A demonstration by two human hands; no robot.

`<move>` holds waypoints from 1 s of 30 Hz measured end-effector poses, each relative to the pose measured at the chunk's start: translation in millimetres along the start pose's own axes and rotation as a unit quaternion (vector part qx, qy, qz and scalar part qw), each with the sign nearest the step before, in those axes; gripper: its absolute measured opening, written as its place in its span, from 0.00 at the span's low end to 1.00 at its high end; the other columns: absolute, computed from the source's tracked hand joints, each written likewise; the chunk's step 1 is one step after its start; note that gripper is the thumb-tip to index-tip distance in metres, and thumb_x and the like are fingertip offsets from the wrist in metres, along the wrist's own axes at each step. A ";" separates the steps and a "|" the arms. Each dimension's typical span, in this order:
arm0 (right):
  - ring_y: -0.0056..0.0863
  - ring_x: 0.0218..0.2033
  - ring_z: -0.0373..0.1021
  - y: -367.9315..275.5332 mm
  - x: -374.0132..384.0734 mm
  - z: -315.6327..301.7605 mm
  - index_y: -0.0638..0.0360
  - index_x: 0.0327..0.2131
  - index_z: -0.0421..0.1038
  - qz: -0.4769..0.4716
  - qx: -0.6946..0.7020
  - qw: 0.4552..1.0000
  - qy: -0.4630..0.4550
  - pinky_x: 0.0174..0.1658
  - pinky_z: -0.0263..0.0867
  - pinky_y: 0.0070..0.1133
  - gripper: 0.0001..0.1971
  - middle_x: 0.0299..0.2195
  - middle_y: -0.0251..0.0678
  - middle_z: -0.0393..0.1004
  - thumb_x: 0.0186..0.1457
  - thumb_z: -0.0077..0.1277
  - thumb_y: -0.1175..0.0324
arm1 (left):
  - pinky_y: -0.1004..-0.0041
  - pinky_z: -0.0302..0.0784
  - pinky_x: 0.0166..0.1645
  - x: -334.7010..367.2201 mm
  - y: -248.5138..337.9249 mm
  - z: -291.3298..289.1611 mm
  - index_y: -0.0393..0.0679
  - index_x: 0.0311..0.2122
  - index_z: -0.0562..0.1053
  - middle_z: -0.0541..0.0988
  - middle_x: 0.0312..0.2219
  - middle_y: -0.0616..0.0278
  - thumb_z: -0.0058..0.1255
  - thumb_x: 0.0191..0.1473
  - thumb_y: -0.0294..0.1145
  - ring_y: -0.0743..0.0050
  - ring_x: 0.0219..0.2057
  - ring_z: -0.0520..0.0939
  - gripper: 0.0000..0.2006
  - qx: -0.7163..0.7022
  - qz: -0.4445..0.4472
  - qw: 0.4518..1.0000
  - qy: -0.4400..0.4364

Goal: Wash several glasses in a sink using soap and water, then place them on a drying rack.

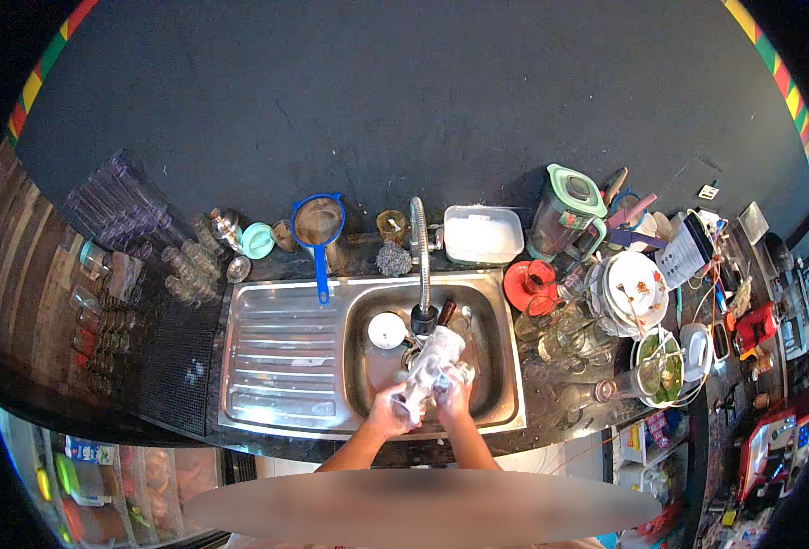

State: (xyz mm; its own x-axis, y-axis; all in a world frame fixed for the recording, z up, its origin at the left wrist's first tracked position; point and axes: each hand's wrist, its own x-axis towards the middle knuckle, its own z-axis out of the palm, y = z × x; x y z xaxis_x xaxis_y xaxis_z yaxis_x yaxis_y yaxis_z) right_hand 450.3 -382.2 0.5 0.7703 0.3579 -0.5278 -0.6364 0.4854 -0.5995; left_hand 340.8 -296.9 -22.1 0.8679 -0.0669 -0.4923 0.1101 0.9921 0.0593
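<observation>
A tall glass [439, 352] covered in white suds is tilted over the steel sink basin [356, 343]. Around its lower end my left hand [392, 412] is closed. My right hand [456, 392] is closed against the glass's right side; whether a scrubber lies under its fingers is hidden by foam. Just beyond the glass hangs the black head of the flexible faucet [423, 320]. A white bowl [387, 330] sits in the basin to the left, and a dark-handled utensil [446, 312] leans behind the glass.
Left of the basin is a ribbed drainboard [281, 352], with a blue-rimmed strainer [319, 222] overhanging its back edge. Behind the sink stand a steel scourer [393, 259] and a white tub [483, 235]. Stacked plates [637, 284], glasses [573, 334] and a blender jug [564, 212] crowd the right counter.
</observation>
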 end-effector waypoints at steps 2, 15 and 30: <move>0.27 0.33 0.69 20.9 57.9 -52.2 0.60 0.39 0.60 -0.074 -0.019 0.997 -0.004 0.34 0.68 0.24 0.17 0.30 0.35 0.68 0.42 0.49 0.73 | 0.64 0.70 0.24 12.5 -6.2 11.0 0.35 0.42 0.65 0.72 0.29 0.49 0.38 0.48 0.49 0.59 0.23 0.72 0.26 -0.009 -0.029 0.999 -0.038; 0.26 0.31 0.68 -21.6 62.2 -13.2 0.63 0.37 0.63 -0.147 -0.249 0.957 -0.012 0.33 0.65 0.21 0.19 0.31 0.37 0.69 0.35 0.51 0.79 | 0.58 0.76 0.27 36.8 -16.5 -2.0 0.43 0.44 0.64 0.73 0.34 0.60 0.43 0.52 0.36 0.67 0.32 0.75 0.14 0.332 0.068 0.940 0.025; 0.37 0.41 0.65 -37.3 15.8 2.3 0.55 0.49 0.56 0.164 0.223 0.890 -0.362 0.46 0.61 0.35 0.31 0.40 0.42 0.66 0.46 0.45 0.46 | 0.52 0.74 0.27 23.7 5.5 7.4 0.38 0.48 0.62 0.72 0.34 0.51 0.44 0.46 0.44 0.53 0.32 0.75 0.26 0.074 -0.068 0.981 -0.168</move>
State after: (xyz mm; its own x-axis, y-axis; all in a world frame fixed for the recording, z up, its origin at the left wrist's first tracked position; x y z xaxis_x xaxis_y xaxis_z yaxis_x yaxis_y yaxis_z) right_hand 486.2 -392.8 15.9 0.4741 0.8805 -0.0068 -0.8764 0.4711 -0.1004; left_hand 365.5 -293.8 -27.0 0.9481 -0.2530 -0.1927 0.2835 0.9470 0.1510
